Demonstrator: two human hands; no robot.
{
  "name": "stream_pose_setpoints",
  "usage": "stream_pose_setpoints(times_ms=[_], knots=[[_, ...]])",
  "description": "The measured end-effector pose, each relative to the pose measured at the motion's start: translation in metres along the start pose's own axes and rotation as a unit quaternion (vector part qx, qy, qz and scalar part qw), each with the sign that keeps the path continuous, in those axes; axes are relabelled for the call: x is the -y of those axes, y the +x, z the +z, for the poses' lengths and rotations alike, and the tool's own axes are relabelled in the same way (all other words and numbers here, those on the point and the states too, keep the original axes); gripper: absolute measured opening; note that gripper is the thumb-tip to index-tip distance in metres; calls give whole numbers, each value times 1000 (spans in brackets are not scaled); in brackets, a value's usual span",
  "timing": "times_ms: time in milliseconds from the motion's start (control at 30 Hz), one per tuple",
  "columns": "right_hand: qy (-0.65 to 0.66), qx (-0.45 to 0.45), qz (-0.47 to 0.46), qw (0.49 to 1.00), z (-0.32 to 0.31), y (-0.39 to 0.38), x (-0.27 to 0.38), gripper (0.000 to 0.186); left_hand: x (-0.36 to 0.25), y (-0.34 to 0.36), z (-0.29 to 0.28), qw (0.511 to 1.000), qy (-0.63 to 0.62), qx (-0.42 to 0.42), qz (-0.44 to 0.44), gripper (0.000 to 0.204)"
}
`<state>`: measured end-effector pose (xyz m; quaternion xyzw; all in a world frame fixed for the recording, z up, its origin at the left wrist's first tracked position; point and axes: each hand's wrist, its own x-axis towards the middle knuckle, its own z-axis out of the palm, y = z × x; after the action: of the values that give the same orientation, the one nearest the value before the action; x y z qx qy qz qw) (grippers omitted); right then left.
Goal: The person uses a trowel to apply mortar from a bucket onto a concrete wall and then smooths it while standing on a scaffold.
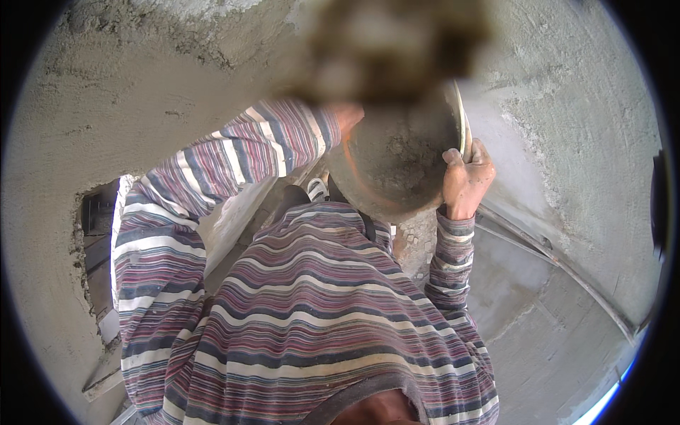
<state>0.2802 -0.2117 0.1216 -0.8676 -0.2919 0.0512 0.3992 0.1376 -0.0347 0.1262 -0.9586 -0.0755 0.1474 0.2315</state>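
So there's one round basin (368, 197) here, out in front of the person's one striped shirt (304, 304), with a single heap of grey mix (414, 152) inside it. Two bare hands: the right hand (469, 177) is clamped on the basin's right rim, thumb at the edge, while the left hand (348, 117) sits at the basin's left side, mostly hidden, so no telling whether it's actually gripping. What's in the way is one dark, blurry object (397, 46) covering the basin's far edge, too fuzzy to identify. Rough plaster (142, 134) spreads left of the basin, with one squarish opening (99, 219) farther out. One shoe (317, 189) peeks out just left of it, and a long pole (567, 268) slants away lower right.
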Motion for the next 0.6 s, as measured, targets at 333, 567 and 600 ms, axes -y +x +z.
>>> stream_pose_setpoints(times_ms=[333, 567, 600], knots=[[87, 75, -90, 989, 35, -3, 33, 22, -86, -57, 77, 820, -557, 95, -92, 26], [90, 58, -70, 992, 39, -17, 2, 25, -121, -53, 64, 726, -665, 35, -170, 28], [130, 41, -25, 990, 39, -18, -1, 24, -121, -56, 62, 729, -659, 40, -178, 28]])
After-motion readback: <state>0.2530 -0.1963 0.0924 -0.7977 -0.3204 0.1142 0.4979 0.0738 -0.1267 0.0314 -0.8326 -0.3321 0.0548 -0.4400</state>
